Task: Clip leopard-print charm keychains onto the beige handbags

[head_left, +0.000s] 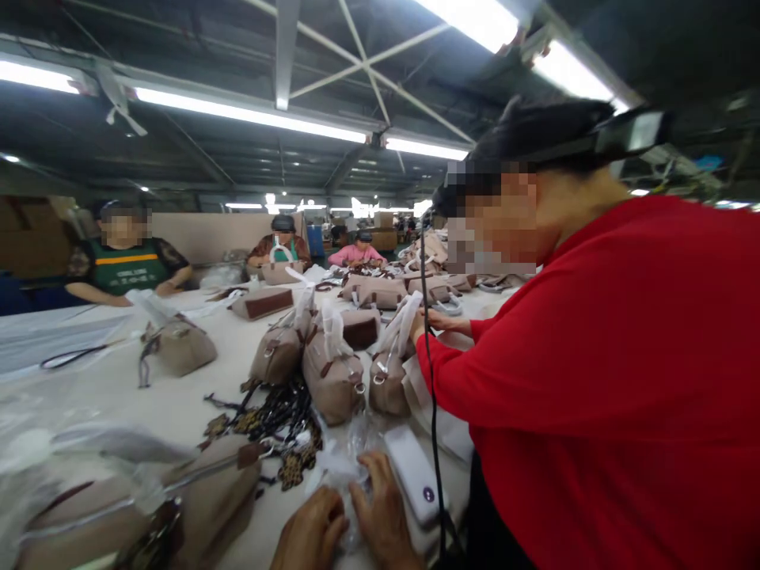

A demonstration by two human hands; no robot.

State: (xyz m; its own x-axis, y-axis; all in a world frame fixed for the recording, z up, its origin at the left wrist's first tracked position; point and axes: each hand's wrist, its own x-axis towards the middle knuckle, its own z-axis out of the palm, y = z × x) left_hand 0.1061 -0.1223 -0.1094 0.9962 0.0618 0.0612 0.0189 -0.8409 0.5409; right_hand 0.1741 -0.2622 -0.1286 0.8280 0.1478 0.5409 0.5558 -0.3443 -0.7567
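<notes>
At the bottom middle, my left hand (313, 529) is closed, its fingers curled against a crumpled piece of clear plastic wrap (349, 461). Beside it, my right hand (383, 507) bends its fingers and thumb over the same wrap. A white phone-like slab (412, 473) with a dark round mark lies just right of my right hand. Left of the wrap is a pile of leopard-print charms with dark straps (290, 427). Beyond my hands stand beige handbags (333, 376) with brown trim and white-wrapped handles.
A co-worker in a red top (570, 340) stands close on the right, hands at a wrapped bag (389, 380). A black cable (428, 356) hangs before that person. More handbags (219, 483) lie at the near left. Other people sit across the table (195, 404).
</notes>
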